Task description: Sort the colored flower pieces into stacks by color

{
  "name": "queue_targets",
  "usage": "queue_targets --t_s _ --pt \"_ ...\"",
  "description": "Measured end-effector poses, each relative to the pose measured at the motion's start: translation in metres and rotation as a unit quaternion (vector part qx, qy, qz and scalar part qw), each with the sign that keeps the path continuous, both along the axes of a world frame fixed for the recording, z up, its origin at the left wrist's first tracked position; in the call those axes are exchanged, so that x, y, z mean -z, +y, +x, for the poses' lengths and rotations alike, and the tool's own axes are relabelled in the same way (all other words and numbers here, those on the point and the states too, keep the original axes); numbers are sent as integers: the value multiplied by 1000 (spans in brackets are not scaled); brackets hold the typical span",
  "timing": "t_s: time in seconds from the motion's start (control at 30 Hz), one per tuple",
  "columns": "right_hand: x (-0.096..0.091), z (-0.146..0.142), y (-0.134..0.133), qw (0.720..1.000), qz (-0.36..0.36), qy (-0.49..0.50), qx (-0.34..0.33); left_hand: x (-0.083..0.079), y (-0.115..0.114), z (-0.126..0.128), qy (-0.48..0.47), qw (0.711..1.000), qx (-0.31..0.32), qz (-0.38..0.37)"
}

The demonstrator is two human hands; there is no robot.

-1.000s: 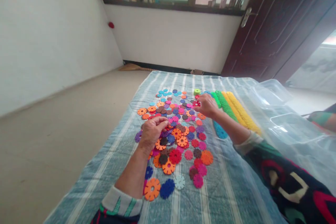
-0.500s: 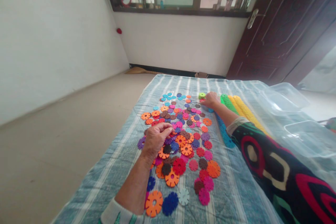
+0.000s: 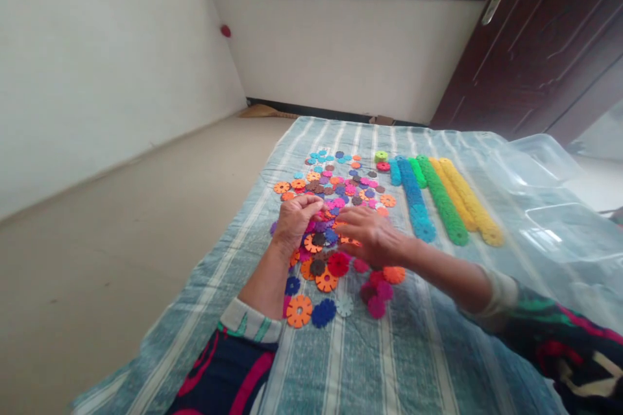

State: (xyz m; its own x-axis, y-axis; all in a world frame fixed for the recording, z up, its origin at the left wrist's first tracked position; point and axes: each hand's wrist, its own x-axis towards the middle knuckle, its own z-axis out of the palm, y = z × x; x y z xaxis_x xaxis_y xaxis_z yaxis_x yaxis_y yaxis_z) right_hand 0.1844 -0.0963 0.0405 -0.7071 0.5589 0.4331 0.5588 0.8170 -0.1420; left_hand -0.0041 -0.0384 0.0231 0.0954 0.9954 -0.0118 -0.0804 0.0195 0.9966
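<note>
Notched plastic discs (image 3: pixel 326 281) in orange, red, pink, purple, brown and blue lie scattered in a loose heap on the striped cloth. Over the heap's left side, my left hand (image 3: pixel 298 220) is closed in a pinch; its fingertips hide whatever is between them, with red discs right beside them. My right hand (image 3: pixel 372 237) hovers palm down over the right part of the heap, fingers stretched out to the left and covering some discs. At the far side, a short red stack (image 3: pixel 383 166) lies by a light green stack (image 3: pixel 381 156).
Right of the heap lie long rows of discs: blue (image 3: pixel 413 191), green (image 3: pixel 442 201) and yellow (image 3: pixel 470 201). Two clear plastic containers (image 3: pixel 540 159) stand at the right. The cloth (image 3: pixel 219 311) drops off at the left edge toward the floor. A door (image 3: pixel 506 65) stands behind.
My right hand has come back from the short stacks at the far side to the heap, near my left hand. The left hand keeps its pinch. The view has tilted down.
</note>
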Motion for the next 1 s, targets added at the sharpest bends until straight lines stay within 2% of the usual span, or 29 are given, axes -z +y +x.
queue_targets --t_s 0.13,0.37,0.57,0.67,1.0 --pt "7 -33 -40 996 1 -38 -80 -6 3 -11 -66 997 -36 -5" --pt "13 -41 -56 998 -12 -38 -51 -12 5 -28 -70 995 -65 -1" --pt "14 -57 -76 991 16 -82 -101 -8 5 -28 -72 996 -59 3" --pt "19 -66 -78 987 37 -105 -118 -8 6 -30 -84 994 -66 17" --pt "26 -74 -64 983 97 -123 -95 -10 4 -29 -104 992 -56 32"
